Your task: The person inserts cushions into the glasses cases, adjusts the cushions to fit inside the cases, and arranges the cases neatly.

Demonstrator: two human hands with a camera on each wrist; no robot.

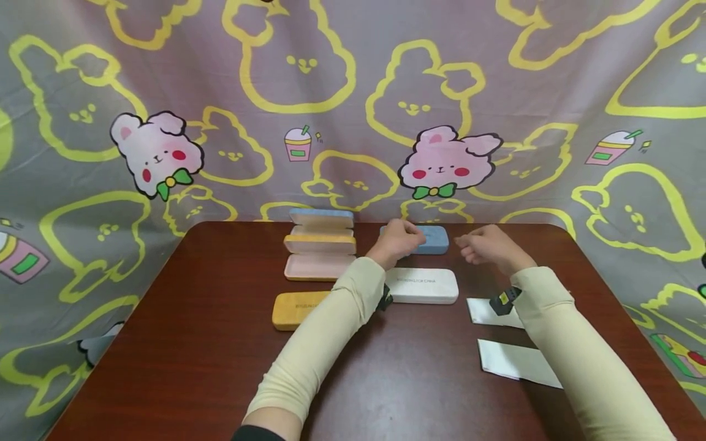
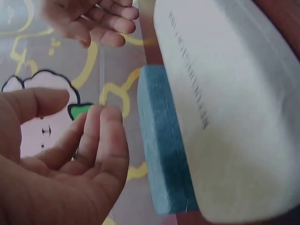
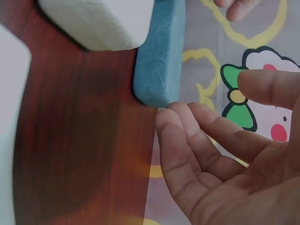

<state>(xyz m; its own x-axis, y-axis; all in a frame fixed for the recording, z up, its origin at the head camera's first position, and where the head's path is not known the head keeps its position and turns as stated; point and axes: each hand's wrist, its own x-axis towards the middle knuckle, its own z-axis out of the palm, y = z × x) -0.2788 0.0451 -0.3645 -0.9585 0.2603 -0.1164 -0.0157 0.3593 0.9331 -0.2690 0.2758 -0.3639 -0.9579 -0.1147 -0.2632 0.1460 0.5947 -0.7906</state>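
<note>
A closed blue glasses case (image 1: 436, 241) lies at the back of the table, with a closed white glasses case (image 1: 423, 286) in front of it. My left hand (image 1: 395, 242) hovers over the left part of the blue case. Its thumb and fingers are bent loosely and apart in the left wrist view, with nothing between them. To the right of the blue case is my right hand (image 1: 491, 247), its fingers loosely curved and the thumb held away from them. In the right wrist view its fingertips appear near the blue case's end; contact cannot be told.
Left of the hands, a yellow case (image 1: 320, 245) stands open before an open blue case (image 1: 322, 217). A closed yellow case (image 1: 292, 311) lies nearer, partly behind the left sleeve. Two folded white cloths (image 1: 515, 360) lie at right, partly under the right arm. A patterned curtain hangs behind.
</note>
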